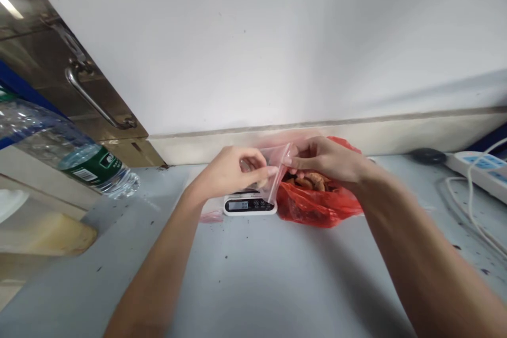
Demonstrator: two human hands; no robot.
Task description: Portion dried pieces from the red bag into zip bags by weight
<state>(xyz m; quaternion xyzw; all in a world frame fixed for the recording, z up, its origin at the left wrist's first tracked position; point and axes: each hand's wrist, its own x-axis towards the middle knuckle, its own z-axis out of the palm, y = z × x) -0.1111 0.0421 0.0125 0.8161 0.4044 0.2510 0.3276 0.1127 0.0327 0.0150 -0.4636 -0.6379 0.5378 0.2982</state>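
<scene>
A small clear zip-lock bag [278,173] with a reddish edge is held up between my two hands, above a white digital kitchen scale [250,213] whose display reads 0.0. My left hand [233,171] has its thumb and fingers closed on the bag's left side; the fingertips are partly hidden. On the bag's top right edge, my right hand [322,161] pinches with thumb and fingers. Just below that hand lies an open red plastic bag [317,208] containing brown, dried-looking pieces [312,181]. Flat clear plastic with a pink strip [212,216] lies left of the scale.
At the left are a water bottle [93,166] with a green label, a plastic container [59,232] with yellowish contents, and a metal door handle [99,103]. A white device with a cable [481,166] and a black object [428,156] lie right. A white wall [245,53] rises behind.
</scene>
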